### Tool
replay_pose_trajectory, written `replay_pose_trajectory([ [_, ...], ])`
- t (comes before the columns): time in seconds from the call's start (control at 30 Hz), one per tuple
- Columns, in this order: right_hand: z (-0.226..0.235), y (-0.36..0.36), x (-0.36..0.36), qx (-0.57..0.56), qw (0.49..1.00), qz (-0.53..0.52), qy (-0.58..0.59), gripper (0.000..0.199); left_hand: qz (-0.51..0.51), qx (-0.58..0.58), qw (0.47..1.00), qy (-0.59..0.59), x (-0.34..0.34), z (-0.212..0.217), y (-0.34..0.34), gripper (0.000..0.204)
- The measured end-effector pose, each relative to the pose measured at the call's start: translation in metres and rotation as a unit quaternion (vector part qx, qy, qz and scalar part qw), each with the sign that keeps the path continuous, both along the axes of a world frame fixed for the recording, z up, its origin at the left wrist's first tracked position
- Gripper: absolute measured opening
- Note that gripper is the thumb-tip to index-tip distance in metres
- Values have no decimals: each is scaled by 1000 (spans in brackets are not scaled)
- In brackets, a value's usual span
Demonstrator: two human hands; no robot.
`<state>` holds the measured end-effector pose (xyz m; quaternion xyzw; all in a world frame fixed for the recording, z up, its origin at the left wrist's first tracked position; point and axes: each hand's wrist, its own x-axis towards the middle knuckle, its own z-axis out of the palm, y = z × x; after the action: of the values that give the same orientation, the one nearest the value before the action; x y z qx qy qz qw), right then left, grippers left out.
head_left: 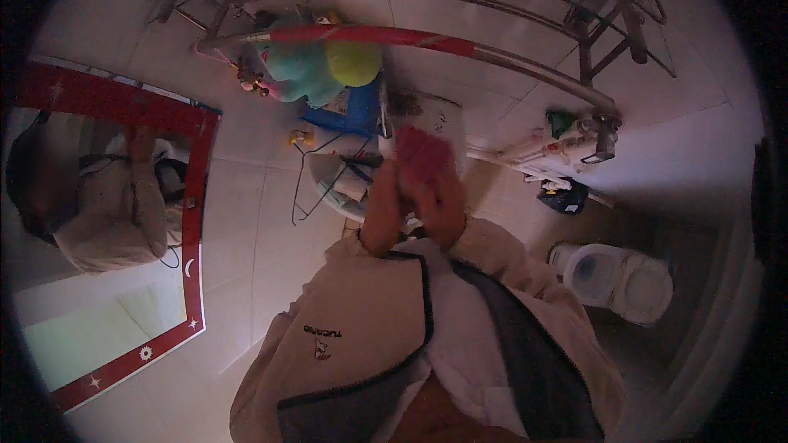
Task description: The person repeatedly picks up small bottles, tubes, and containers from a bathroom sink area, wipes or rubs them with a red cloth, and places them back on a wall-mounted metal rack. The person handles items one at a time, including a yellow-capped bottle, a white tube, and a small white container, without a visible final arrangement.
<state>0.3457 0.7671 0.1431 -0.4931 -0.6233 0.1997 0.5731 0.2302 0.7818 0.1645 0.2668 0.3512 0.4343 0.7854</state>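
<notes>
Fingers [433, 189] of both hands close together around a pink cloth [423, 152] over the basin [328, 184]

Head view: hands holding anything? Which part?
Both hands, left hand and right hand, are pressed together around a pink cloth above the sink. They close on its lower part; the exact grip is too blurred to tell.

Two hands [414, 189] (raised together), one red-framed mirror [193, 221], one toilet [616, 279], one red towel bar [369, 35].
</notes>
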Motion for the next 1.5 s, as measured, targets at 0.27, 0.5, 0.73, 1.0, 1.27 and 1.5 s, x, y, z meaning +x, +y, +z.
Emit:
replay_pose_trajectory([
  [0.27, 21, 17, -1, 8, 996, 70, 60, 29, 70, 46, 996, 36, 1, -7, -7, 49],
  [0.5, 37, 30, -1, -61, 990, 97, 85, 28, 48, 99, 992, 64, -16, -34, -12, 45],
  [0.73, 23, 3, -5, -122, 971, 63, 196, 27, 43, 227, 959, 161, -25, -25, -6, 57],
  [1.0, 19, 33, 19, -317, 880, 185, 301, 30, -55, 142, 982, 110, -29, -31, 2, 54],
  [1.27, 24, 10, 0, -314, 700, 148, 624, 40, 27, 496, 771, 397, -16, -5, 10, 71],
  [1.5, 25, -3, 7, -263, 906, 42, 330, 39, -8, 401, 798, 449, -11, -3, 0, 59],
])
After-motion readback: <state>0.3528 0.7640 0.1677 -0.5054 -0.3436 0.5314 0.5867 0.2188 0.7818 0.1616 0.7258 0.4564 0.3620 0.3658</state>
